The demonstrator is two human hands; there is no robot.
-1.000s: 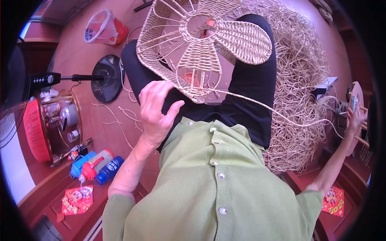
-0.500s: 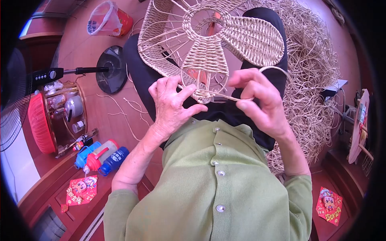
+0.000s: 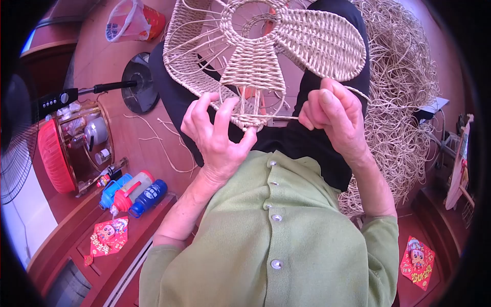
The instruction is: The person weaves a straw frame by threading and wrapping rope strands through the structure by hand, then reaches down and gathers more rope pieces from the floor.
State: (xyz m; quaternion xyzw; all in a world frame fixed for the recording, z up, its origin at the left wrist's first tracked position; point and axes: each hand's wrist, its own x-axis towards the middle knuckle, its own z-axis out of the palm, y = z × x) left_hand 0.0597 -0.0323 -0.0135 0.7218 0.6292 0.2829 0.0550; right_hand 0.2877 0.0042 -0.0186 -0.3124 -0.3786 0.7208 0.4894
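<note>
A woven piece of pale cord (image 3: 254, 64) with petal shapes round a ring lies over my knees. My left hand (image 3: 217, 135) is at its lower rim, thumb and fingertips touching the weave around the unfilled loop at the near end. A single cord (image 3: 281, 117) runs taut from that rim to my right hand (image 3: 332, 112), whose fingers are closed on it. From the right hand the cord continues past the right knee. The filled petal (image 3: 325, 43) lies above my right hand.
A big heap of loose cord (image 3: 399, 92) lies on the right. On the left stand a fan with a round black base (image 3: 140, 84), a lined bin (image 3: 148, 23), a red cover (image 3: 56, 156) and several bottles, including a blue one (image 3: 148, 198).
My right hand came in from the far right, closed on the cord and drew it taut beside the rim. My left hand moved right onto the near end of the weave.
</note>
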